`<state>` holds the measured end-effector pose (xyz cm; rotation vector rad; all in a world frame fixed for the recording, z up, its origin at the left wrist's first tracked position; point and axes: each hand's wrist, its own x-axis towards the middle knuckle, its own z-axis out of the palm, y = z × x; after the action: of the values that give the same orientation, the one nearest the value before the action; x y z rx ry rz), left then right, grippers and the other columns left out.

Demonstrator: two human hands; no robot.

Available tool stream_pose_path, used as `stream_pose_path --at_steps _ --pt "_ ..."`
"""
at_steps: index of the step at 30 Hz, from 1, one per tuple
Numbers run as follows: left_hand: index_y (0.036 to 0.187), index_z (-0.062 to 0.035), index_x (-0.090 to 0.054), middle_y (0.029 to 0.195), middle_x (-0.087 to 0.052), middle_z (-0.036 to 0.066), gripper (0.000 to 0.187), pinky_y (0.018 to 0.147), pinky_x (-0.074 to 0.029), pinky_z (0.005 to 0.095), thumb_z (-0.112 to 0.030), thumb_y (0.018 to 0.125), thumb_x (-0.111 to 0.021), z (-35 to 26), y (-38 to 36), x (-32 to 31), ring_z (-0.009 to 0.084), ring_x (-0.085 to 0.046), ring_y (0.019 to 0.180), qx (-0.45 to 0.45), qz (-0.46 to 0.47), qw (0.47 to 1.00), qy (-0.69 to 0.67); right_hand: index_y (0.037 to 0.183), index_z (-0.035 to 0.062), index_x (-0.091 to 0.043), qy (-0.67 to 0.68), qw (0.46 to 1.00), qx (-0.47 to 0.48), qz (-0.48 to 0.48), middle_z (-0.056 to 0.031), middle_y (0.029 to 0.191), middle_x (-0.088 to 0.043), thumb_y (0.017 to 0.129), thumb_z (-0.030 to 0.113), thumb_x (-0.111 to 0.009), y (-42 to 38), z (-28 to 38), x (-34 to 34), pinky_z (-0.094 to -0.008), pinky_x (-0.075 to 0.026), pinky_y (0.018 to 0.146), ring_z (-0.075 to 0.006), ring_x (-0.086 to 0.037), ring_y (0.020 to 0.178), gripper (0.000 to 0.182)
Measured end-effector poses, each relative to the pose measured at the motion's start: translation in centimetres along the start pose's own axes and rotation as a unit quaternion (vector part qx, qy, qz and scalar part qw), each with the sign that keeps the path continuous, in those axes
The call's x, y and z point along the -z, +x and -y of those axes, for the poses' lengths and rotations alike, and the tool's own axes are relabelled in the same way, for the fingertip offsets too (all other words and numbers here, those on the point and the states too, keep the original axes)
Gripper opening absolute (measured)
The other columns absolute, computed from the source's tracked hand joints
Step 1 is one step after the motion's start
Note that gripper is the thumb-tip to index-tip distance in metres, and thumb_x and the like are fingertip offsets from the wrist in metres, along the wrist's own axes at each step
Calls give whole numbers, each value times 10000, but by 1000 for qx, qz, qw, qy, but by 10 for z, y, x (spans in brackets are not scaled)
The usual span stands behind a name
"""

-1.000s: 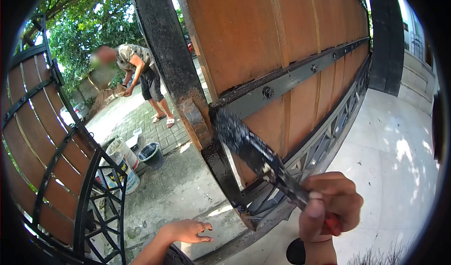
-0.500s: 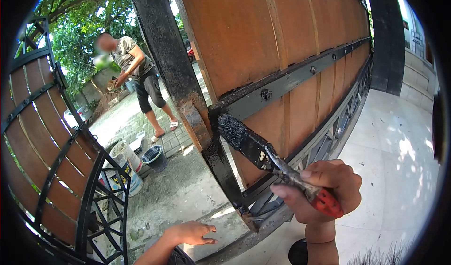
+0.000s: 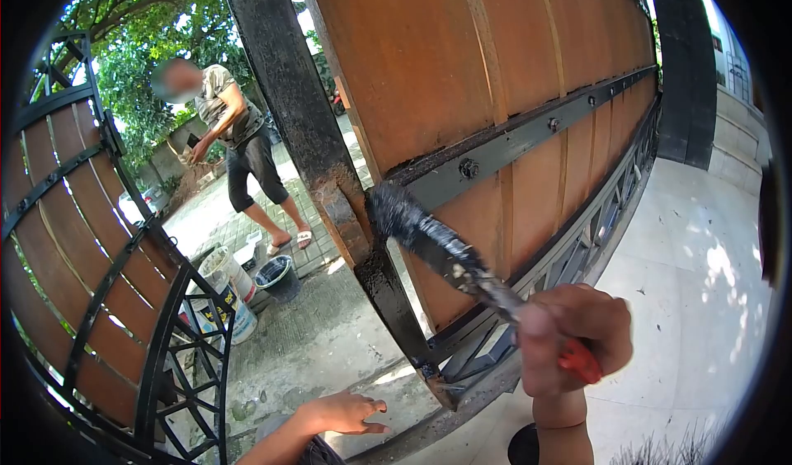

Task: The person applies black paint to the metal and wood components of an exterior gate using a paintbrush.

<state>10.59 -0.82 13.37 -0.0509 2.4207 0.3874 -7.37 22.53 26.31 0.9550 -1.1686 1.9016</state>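
Observation:
My right hand [image 3: 573, 341] is closed around the red handle of a paintbrush [image 3: 450, 259] coated in black paint. The bristles, slightly blurred, touch the gate's upright metal post [image 3: 330, 193] where the black crossbar [image 3: 495, 165] meets it. Around that joint a brown, unpainted patch [image 3: 342, 221] shows on the post, with wet-looking black below it. My left hand [image 3: 348, 413] holds nothing; its fingers are apart, low in the view over the concrete. Brown panels [image 3: 412, 61] fill the gate frame behind the brush.
Another gate leaf [image 3: 82, 217] stands at the left. Beyond the opening are a dark bucket [image 3: 278, 278] with black contents and paint pails [image 3: 219, 304]. A person [image 3: 235, 135] stands on the paving, holding something I cannot make out. Pale tiles [image 3: 660, 300] lie at the right.
The brush has shifted slightly left and up at the joint, and my right hand has turned a little. The person outside has leaned and moved their hands. My left hand has barely moved.

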Motion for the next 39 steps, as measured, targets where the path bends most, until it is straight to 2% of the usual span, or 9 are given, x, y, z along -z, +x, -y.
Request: stream_pose_path --at_steps 3,7,11,15,18,22,26,30,39 --pt "1258 -65 -489 1180 -596 199 600 883 -476 443 -564 925 -478 2 1 0 392 -592 1023 7 9 1000 4 749 65 -544 -48 985 131 106 -71 563 -614 670 16 -791 13 -3 -1 -275 -486 473 -176 -605 449 264" --pt "1259 -60 -487 1185 -591 204 603 888 -473 446 -562 926 -476 2 0 3 396 -587 1030 -1 2 1000 -11 705 63 -515 36 993 97 -55 -59 531 -574 658 -63 -749 10 3 -9 -266 -437 416 -184 -561 406 270" --pt "1266 -59 -483 1192 -587 210 616 892 -471 447 -574 929 -458 3 0 0 400 -582 1034 0 -2 1000 1 679 72 -483 -58 972 154 166 -48 526 -574 677 -61 -749 19 1 -4 -265 -463 448 -161 -572 419 297" --pt "1269 -54 -479 1192 -586 213 625 886 -472 448 -579 930 -450 6 1 -5 402 -583 1028 -23 -5 1000 -9 673 77 -472 41 998 19 -41 -39 510 -550 674 -65 -757 7 -4 -11 -253 -428 432 -139 -517 397 318" --pt "1263 -47 -481 1188 -588 213 628 887 -473 445 -578 927 -457 -3 -1 5 403 -583 1030 16 30 999 12 680 75 -477 -17 988 92 125 -45 518 -570 706 -72 -734 22 -8 -4 -224 -441 452 -134 -543 405 297" --pt "1253 -42 -487 1179 -592 213 634 887 -473 445 -583 924 -459 4 3 -4 403 -584 1029 4 -4 1000 3 668 67 -466 109 992 -3 -62 -36 500 -520 700 -81 -723 16 -2 -17 -221 -383 417 -126 -472 381 299" --pt "1240 -37 -494 1159 -601 214 630 873 -480 444 -581 923 -463 6 3 -7 403 -591 1008 -6 -5 1000 2 660 65 -473 -5 979 167 119 -38 501 -531 702 -90 -694 30 -5 -14 -227 -410 418 -129 -502 390 273" --pt "1235 -37 -496 1148 -602 222 616 861 -485 444 -568 925 -470 -1 -2 -2 402 -594 1005 -10 -12 1000 0 631 67 -472 108 992 46 -44 -28 487 -522 694 -54 -724 25 -1 -19 -228 -368 397 -125 -481 375 287" --pt "1228 -32 -498 1129 -612 220 606 845 -497 453 -557 926 -479 5 0 -10 408 -607 972 -34 -25 999 -2 641 70 -451 81 994 79 3 -23 464 -487 702 -66 -719 30 1 -27 -222 -342 385 -107 -447 363 307"
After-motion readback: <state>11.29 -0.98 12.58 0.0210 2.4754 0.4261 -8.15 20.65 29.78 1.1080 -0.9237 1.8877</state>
